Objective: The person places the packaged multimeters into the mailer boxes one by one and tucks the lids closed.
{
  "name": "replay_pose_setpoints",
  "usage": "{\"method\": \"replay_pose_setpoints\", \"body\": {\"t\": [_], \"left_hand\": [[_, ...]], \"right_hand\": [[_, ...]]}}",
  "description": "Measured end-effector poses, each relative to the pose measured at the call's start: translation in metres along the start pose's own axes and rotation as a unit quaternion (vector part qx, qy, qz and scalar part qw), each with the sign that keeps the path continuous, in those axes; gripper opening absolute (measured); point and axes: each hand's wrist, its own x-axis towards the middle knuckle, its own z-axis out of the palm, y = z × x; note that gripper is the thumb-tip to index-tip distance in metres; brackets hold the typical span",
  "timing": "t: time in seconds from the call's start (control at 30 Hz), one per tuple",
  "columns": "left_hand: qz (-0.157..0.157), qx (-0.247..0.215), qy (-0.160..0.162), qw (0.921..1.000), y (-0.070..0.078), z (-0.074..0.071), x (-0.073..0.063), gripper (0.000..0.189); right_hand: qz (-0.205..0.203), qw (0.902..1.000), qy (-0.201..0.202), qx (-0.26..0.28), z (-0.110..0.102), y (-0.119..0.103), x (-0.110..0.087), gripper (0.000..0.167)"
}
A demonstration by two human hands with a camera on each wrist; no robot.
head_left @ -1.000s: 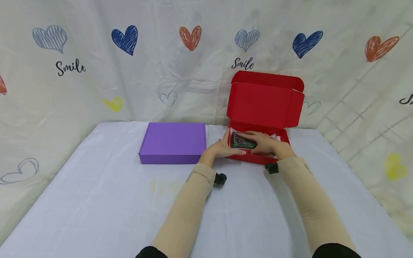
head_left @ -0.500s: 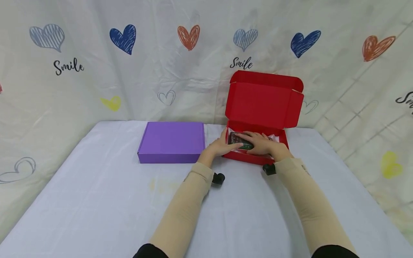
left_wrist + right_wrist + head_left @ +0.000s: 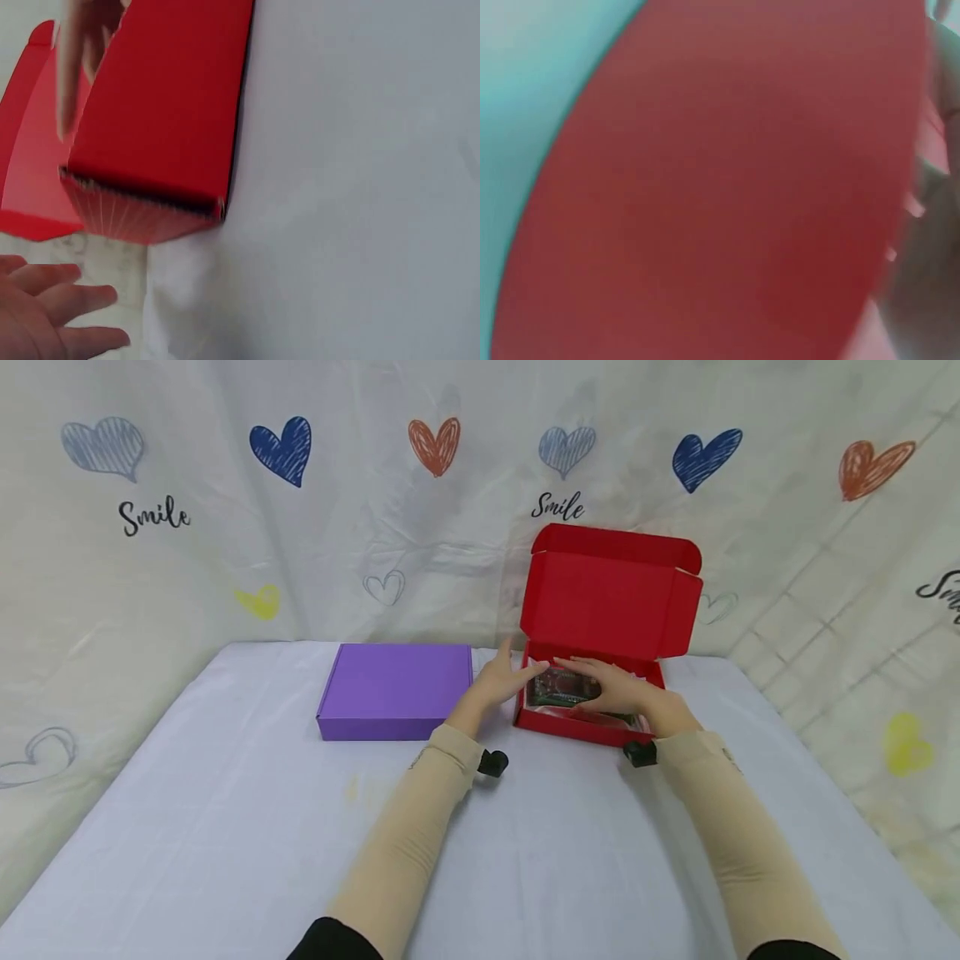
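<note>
The red box stands with its lid raised at the back. A dark, glossy packet with a green lower edge lies in its left half, partly on white lining. My left hand is just outside the box's left wall, fingers spread; in the left wrist view the hand shows apart from the box corner. My right hand reaches over the box, fingers extended above the packet, with a gap under the palm. The right wrist view is blurred and mostly filled by the box's red wall.
A closed purple box lies to the left of the red one. Both are on a table with a white cloth, against a backdrop printed with hearts. A black wrist camera hangs under the left sleeve.
My left hand has moved left and up, off the box's left side, thumb drawn back from the packet. My right hand has lifted from the packet, its fingers opening above it.
</note>
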Motion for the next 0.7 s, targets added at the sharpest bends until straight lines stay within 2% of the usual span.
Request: {"method": "replay_pose_setpoints", "body": {"t": [0.1,0.17,0.27,0.33,0.43,0.57,0.7], "left_hand": [[0.015,-0.052,0.024,0.9983,0.0,-0.01,0.002,0.092],[0.029,-0.098,0.037,0.9941,0.0,-0.015,0.005,0.087],[0.049,-0.171,0.056,0.9826,0.0,-0.023,0.009,0.079],[0.056,-0.205,0.071,0.9746,0.001,-0.026,0.012,0.075],[0.065,-0.242,0.09,0.9638,0.002,-0.03,0.016,0.069],[0.062,-0.284,0.1,0.9515,0.002,-0.029,0.021,0.062],[0.043,-0.329,0.103,0.9378,0.0,-0.025,0.025,0.058]], "right_hand": [[-0.009,0.9979,0.062,0.014,-0.011,-0.001,-0.011,0.082],[-0.001,0.994,0.107,0.026,-0.018,0.0,-0.02,0.076],[0.024,0.9833,0.176,0.038,-0.024,0.003,-0.033,0.065],[0.036,0.9723,0.228,0.038,-0.025,0.006,-0.041,0.057],[0.05,0.9452,0.32,0.042,-0.026,0.014,-0.048,0.046],[0.081,0.8929,0.436,0.075,-0.026,0.028,-0.053,0.037],[0.153,0.8408,0.492,0.166,-0.027,0.042,-0.053,0.039]]}}
